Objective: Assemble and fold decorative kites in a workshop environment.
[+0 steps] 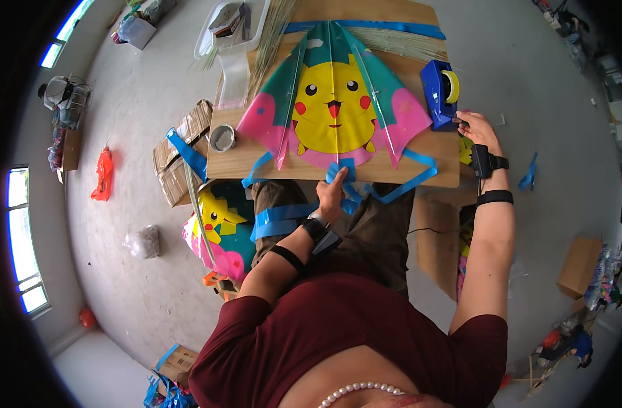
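Left hand (331, 194): fingers closed on blue ribbon (348, 167) at the lower edge of the kite (335, 109). Right hand (478, 130): fingers bent at the blue tape dispenser (433, 92); cannot tell whether they grip anything. Kite lies spread on the wooden table (222, 166).

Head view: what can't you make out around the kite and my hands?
In the head view:
Kite: underside, hidden against the wooden tabletop.
Left hand: grip on the blue ribbon, partly covered by the hand itself.
Right hand: whether it pinches anything by the tape dispenser, too small.
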`<state>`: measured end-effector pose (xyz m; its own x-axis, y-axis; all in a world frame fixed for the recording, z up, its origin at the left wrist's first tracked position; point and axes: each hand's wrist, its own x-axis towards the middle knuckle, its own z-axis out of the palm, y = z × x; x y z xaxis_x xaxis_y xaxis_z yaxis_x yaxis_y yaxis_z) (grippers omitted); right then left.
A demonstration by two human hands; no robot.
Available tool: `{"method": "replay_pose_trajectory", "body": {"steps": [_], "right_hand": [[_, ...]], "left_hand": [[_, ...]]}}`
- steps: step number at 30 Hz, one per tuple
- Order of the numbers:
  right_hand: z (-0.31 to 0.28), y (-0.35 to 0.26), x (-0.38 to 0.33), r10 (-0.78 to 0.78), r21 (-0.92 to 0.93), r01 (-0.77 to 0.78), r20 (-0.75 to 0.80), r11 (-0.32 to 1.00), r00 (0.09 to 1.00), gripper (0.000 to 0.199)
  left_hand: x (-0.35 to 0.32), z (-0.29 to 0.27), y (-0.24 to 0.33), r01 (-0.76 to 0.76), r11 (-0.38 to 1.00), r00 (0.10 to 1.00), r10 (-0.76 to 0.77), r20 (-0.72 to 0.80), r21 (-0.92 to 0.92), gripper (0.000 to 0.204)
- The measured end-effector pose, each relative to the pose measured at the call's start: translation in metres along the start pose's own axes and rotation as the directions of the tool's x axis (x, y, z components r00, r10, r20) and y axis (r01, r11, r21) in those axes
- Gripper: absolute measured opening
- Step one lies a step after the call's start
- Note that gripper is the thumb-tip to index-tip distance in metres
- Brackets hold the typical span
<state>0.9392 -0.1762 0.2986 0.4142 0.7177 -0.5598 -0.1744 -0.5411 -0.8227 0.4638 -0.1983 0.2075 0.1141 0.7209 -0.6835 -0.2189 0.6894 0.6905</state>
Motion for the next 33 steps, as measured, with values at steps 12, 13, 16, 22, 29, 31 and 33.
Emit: {"method": "replay_pose_trajectory", "body": {"steps": [12, 13, 16, 22, 29, 31, 33], "right_hand": [[-0.007, 0.03, -0.006, -0.16, 0.207, 0.147, 0.048, 0.967, 0.986, 0.018], [-0.009, 0.036, -0.008, -0.194, 0.227, 0.178, 0.048, 0.958, 0.98, 0.017], [-0.011, 0.051, -0.006, -0.28, 0.283, 0.251, 0.067, 0.926, 0.958, 0.017], [-0.014, 0.067, 0.0, -0.339, 0.315, 0.293, 0.101, 0.902, 0.935, 0.012], [-0.009, 0.066, -0.006, -0.366, 0.303, 0.326, 0.086, 0.896, 0.927, 0.003], [-0.008, 0.067, -0.007, -0.377, 0.294, 0.339, 0.082, 0.894, 0.923, 0.003], [-0.007, 0.067, -0.007, -0.346, 0.299, 0.314, 0.062, 0.901, 0.936, 0.003]], "left_hand": [[-0.005, 0.001, 0.003, 0.024, 0.999, 1.0, -0.023, 0.01, -0.021, 0.035], [-0.005, 0.001, 0.003, 0.02, 1.0, 1.0, -0.02, 0.013, -0.022, 0.036], [-0.006, 0.002, 0.004, 0.022, 1.0, 1.0, -0.021, 0.022, -0.018, 0.036], [-0.005, 0.001, 0.004, 0.018, 1.0, 1.0, -0.018, 0.026, 0.004, 0.035], [-0.004, -0.001, 0.002, 0.025, 1.0, 0.999, -0.025, 0.028, 0.007, 0.034], [-0.004, -0.001, 0.003, 0.03, 1.0, 0.999, -0.03, 0.024, 0.003, 0.035], [-0.004, 0.0, 0.004, 0.03, 1.0, 0.999, -0.03, 0.018, 0.007, 0.035]]}}
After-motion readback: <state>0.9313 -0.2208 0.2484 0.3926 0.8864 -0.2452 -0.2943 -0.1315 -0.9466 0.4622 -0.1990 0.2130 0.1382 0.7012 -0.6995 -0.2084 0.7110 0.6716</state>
